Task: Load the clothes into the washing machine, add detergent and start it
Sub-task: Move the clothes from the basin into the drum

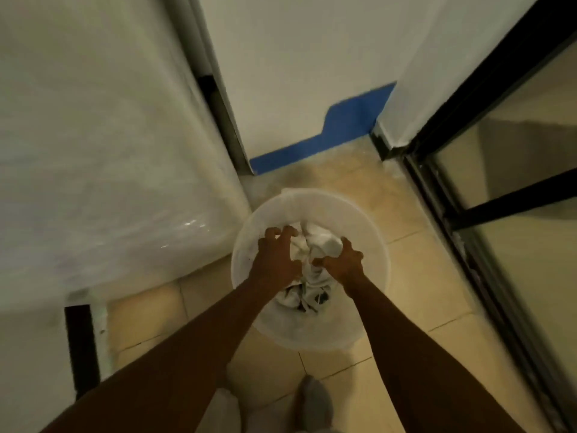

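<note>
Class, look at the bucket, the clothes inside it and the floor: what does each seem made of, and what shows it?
Bucket: probably thin white plastic, matt and slightly translucent, with a smooth moulded round rim. Clothes: soft white fabric, judging by the crumpled folds; weave too blurred to tell. Floor: likely ceramic tile, beige, slight sheen, with straight grout lines.

My white clothes (317,243) lie crumpled in a heap inside the bucket (371,242), dark bits showing toward its near rim.
</note>
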